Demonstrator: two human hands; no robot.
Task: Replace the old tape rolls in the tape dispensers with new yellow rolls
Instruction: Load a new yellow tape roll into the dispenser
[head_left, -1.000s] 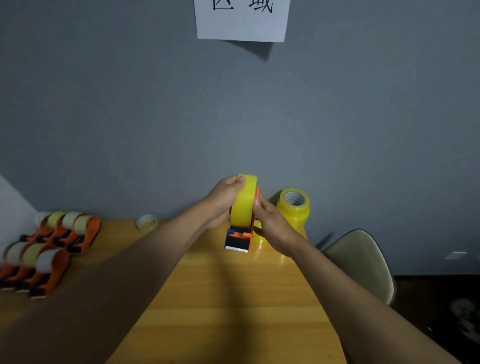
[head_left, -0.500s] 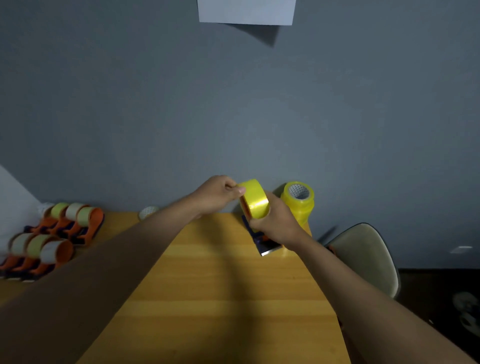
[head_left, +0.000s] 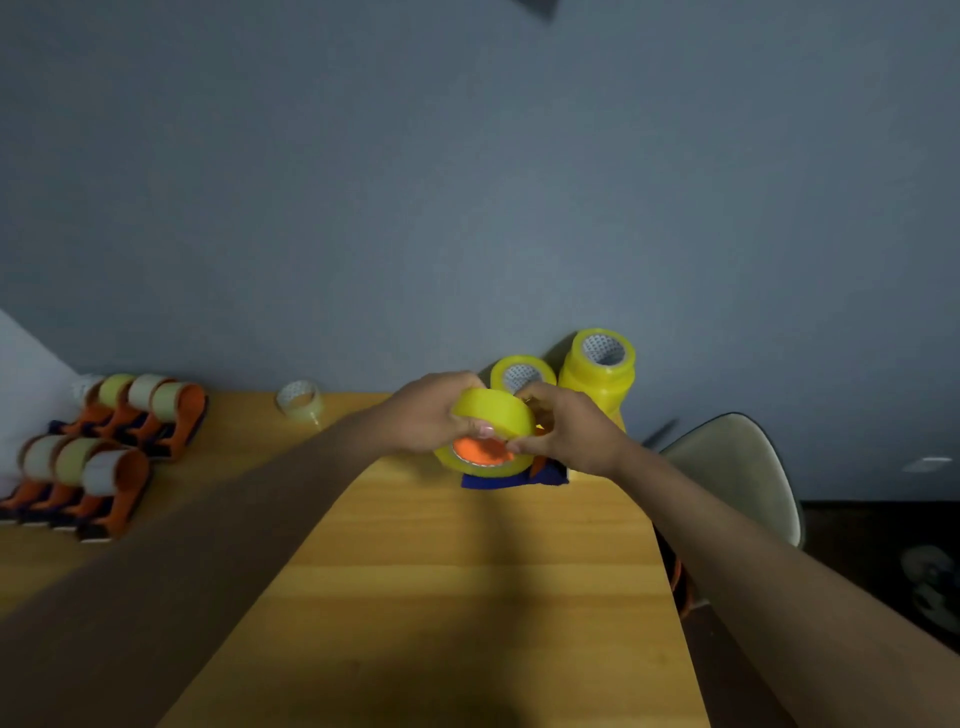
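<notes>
A yellow tape roll (head_left: 493, 415) lies tilted on an orange and blue tape dispenser (head_left: 511, 470) at the far middle of the wooden table (head_left: 441, 597). My left hand (head_left: 431, 415) grips the roll from the left, thumb on its lower rim. From the right, my right hand (head_left: 569, 434) holds the roll and the dispenser. The orange hub (head_left: 480, 451) shows through the roll's hole. Most of the dispenser is hidden under the roll and my hands.
A stack of yellow rolls (head_left: 600, 374) and a single yellow roll (head_left: 519, 371) stand by the wall behind my hands. Several orange dispensers with pale old rolls (head_left: 98, 457) sit at the left. A loose clear roll (head_left: 298, 400) lies near them. A chair (head_left: 737, 473) stands at the right.
The roll and dispenser came down from upright in the air to low over the table, tilted flat. My left hand closed onto the roll again. The camera tipped down.
</notes>
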